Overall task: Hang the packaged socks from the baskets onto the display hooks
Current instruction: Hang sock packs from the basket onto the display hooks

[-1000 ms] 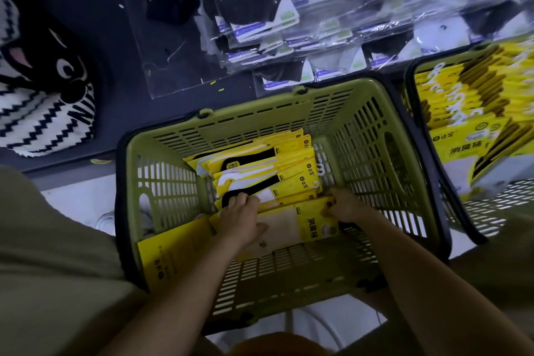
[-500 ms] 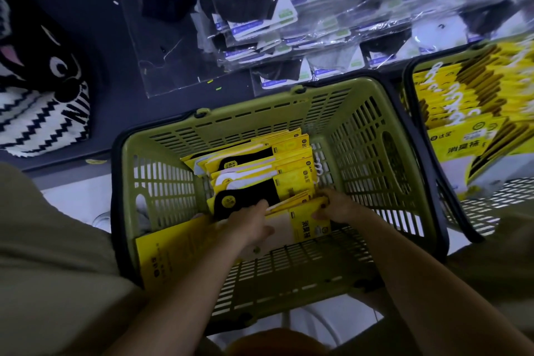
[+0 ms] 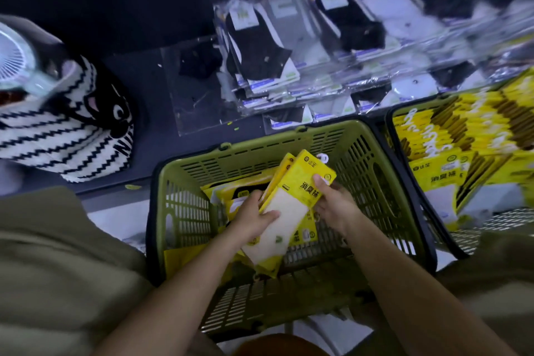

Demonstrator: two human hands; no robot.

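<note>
The left hand [image 3: 254,217] and right hand [image 3: 335,208] grip the sock packs [image 3: 291,205] over the basket [image 3: 384,182], long axis 7-to-1 o'clock, hanger tab [image 3: 322,157] nearer the right hand, pointing at the display [image 3: 303,46].

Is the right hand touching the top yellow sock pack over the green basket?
Touching. Head view shows the right hand pinching the top yellow sock pack at its edge.

Both bare forearms reach forward and converge; the left grip [image 3: 252,218] curls round the left edge of a flat yellow plastic-wrapped sock packet [image 3: 291,205], thumb across its front; the right grip [image 3: 336,208] pinches the packet's right edge, thumb on top.
</note>
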